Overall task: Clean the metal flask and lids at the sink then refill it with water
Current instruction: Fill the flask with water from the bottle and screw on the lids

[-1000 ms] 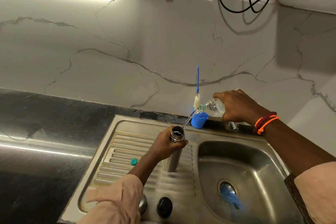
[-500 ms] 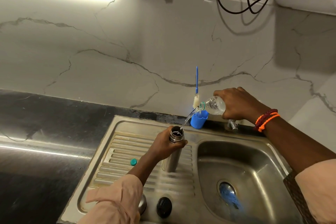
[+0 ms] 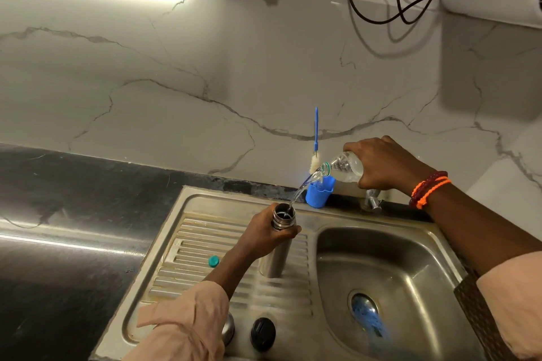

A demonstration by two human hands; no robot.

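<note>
The left hand [image 3: 265,233] has its fingers curled round the neck of the metal flask [image 3: 278,246], which stands upright on the sink's ribbed drainboard [image 3: 205,246]. The right hand [image 3: 387,164] grips a tilted clear plastic bottle [image 3: 343,167], pouring water into the flask's mouth. No writing is readable. By the sink's front edge, a black lid [image 3: 262,333] shows; a metal lid [image 3: 228,328] is half hidden by the sleeve.

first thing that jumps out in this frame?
The stream of water arcing from a tilted clear plastic bottle in the right hand into the open metal flask, which the left hand steadies upright on the sink's ribbed drainboard. Next, the blue cup holding a bottle brush against the marble wall.
</note>
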